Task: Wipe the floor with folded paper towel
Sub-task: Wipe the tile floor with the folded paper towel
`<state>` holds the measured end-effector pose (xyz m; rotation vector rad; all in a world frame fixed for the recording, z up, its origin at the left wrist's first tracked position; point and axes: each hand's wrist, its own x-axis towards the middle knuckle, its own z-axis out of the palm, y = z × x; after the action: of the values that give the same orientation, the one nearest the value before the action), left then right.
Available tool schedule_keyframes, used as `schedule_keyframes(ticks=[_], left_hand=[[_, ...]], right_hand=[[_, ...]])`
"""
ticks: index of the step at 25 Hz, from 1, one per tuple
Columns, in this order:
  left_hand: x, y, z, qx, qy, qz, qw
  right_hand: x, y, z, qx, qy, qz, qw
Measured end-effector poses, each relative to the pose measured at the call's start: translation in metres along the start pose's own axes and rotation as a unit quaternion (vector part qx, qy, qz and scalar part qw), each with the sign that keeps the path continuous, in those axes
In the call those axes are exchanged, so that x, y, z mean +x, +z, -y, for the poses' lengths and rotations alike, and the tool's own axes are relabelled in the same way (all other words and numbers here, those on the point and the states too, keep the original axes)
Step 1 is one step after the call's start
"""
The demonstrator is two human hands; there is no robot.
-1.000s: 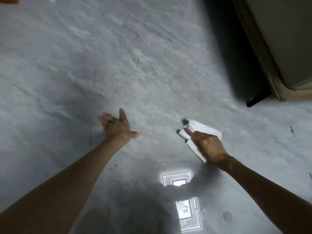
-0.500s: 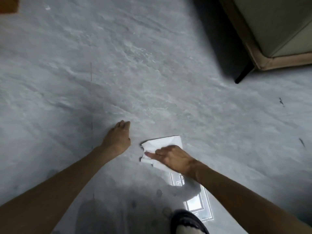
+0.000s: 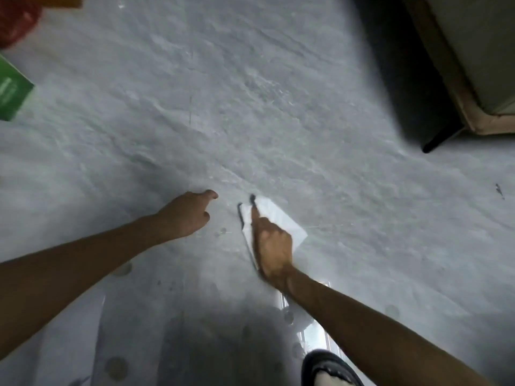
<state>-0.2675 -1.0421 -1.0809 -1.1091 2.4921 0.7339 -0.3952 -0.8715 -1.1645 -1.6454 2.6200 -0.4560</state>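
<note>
Low at the centre of the grey stone floor [image 3: 278, 107], the folded paper towel [image 3: 281, 218] lay flat under the right hand [image 3: 274, 246], which hid its near half. That hand's index finger stretched straight along the towel; its other fingers were tucked out of sight, so any pinch could not be told. Just left, apart from the towel, the left hand [image 3: 186, 215] held nothing, fingers loosely bent. Open floor spread ahead to a sofa [image 3: 473, 65] cut off at top right. A green box [image 3: 11, 90] and a dark shoe [image 3: 328, 369] were cropped by the edges.
</note>
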Motion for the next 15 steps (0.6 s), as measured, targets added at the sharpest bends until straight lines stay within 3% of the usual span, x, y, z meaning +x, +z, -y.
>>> schedule_keyframes(ticks=[1,3,4,5,6,8,10,11,13,14,15], left_hand=[[-0.010,-0.004,0.014,-0.014,-0.020,-0.022,0.999],[-0.034,-0.006,0.043,-0.041,-0.054,-0.047,0.997],[-0.047,-0.003,0.058,-0.053,-0.068,-0.054,0.995],[-0.061,0.001,0.072,-0.068,-0.082,-0.058,0.993],[-0.072,0.007,0.085,-0.087,-0.098,-0.065,0.989],[-0.090,0.018,0.102,-0.144,-0.126,-0.100,0.976],[-0.102,0.028,0.111,-0.199,-0.161,-0.130,0.958],[-0.108,0.033,0.115,-0.224,-0.181,-0.146,0.946],[-0.124,0.040,0.130,-0.253,-0.222,-0.195,0.921],[-0.133,0.042,0.138,-0.252,-0.244,-0.221,0.910],[-0.142,0.046,0.148,-0.242,-0.264,-0.243,0.902]], right_hand=[[-0.013,0.004,0.040,0.012,-0.168,0.073,0.983],[-0.026,0.000,0.060,0.050,-0.415,0.176,0.891],[-0.014,-0.008,0.044,0.056,-0.475,0.192,0.857],[0.003,-0.017,0.019,0.028,-0.493,0.175,0.852],[0.023,-0.026,-0.010,-0.019,-0.464,0.176,0.868],[0.059,-0.053,-0.058,-0.072,-0.305,0.237,0.920],[0.062,-0.056,-0.059,-0.019,-0.119,0.223,0.967],[0.054,-0.042,-0.035,-0.019,-0.026,0.146,0.989],[0.034,-0.010,0.043,-0.028,0.158,0.054,0.986],[0.023,0.009,0.087,-0.014,0.177,0.058,0.982],[0.005,0.027,0.135,0.007,0.119,0.086,0.989]])
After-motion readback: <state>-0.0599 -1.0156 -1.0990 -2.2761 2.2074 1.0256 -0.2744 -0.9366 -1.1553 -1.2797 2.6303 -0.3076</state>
